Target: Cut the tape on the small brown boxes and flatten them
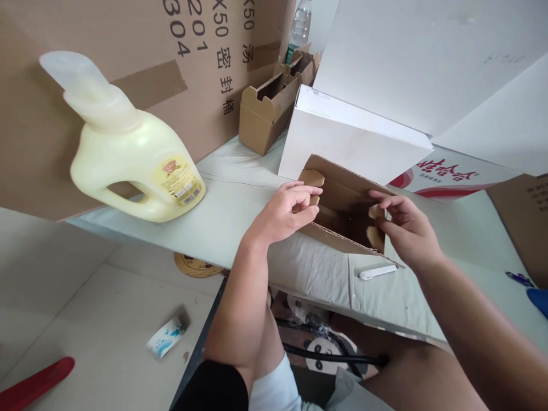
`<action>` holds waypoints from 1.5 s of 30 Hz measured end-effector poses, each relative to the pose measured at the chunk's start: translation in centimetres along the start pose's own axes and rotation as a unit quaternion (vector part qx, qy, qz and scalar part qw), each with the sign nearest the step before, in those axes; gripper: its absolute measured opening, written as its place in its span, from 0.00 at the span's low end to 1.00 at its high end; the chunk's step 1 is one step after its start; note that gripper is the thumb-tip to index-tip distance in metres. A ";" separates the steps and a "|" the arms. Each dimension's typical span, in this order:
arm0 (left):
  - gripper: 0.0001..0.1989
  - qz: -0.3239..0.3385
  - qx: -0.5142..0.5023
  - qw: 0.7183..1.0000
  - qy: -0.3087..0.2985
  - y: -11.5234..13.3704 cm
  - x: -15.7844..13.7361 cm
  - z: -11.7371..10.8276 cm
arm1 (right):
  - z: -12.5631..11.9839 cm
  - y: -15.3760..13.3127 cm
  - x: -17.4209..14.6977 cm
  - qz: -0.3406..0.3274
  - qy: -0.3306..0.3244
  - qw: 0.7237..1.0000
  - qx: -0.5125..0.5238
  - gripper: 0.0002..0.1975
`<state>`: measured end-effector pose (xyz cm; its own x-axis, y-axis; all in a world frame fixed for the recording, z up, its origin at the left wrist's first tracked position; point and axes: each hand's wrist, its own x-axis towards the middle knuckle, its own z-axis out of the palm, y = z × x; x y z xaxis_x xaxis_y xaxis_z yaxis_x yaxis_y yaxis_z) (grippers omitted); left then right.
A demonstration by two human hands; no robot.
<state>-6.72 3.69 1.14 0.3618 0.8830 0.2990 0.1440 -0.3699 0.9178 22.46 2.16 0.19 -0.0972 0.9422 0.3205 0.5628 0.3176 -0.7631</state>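
Observation:
A small brown cardboard box [345,191] stands on the cloth-covered table in front of me, its top open and its inside dark. Notched flaps show at both of its short ends. My left hand [286,211] is closed on the left end, with the fingers over the rim by the flaps. At the opposite end, the thumb and fingers of my right hand [406,228] pinch the right end wall. A white stick-like object [378,272] lies on the cloth just in front of the box.
A large yellow detergent jug [137,165] stands at the left before a big printed carton [141,34]. Similar small brown boxes [263,117] and a plastic bottle [301,25] are behind. White boxes [355,123] stack at the back right. A paper cup [166,337] lies on the floor.

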 end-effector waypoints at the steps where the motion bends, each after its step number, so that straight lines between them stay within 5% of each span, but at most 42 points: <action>1: 0.19 -0.003 -0.001 1.000 0.000 0.0 0.0 0.0 | 0.1 0.0 -0.1 -0.003 -0.003 1.000 -0.021 0.09; 5: 0.19 -0.020 -0.005 1.000 0.009 0.1 0.0 0.0 | 0.3 -0.3 -0.6 -0.004 0.005 0.998 -0.063 0.03; 15: 0.16 -0.043 -0.048 0.997 0.038 -0.5 0.0 0.1 | 0.7 -2.0 -1.9 0.066 0.130 0.979 0.144 0.14; 27: 0.13 -0.066 -0.058 0.991 0.102 -0.4 0.6 1.6 | 1.6 -0.9 -1.7 0.085 0.100 0.981 0.145 0.10; 36: 0.14 -0.013 -0.016 0.999 0.049 -0.7 0.5 1.4 | 1.7 -1.8 -1.1 0.136 0.169 0.955 0.203 0.10; 45: 0.30 -0.016 -0.043 0.998 0.043 -1.0 0.6 1.4 | 0.8 -4.3 -1.1 0.247 0.224 0.939 0.082 0.09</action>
<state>-5.39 4.24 0.02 0.2773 0.9170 0.2867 0.0734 -0.3178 0.9453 19.51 -0.11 2.68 0.5180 0.8516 0.0800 0.3113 -0.1006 -0.9450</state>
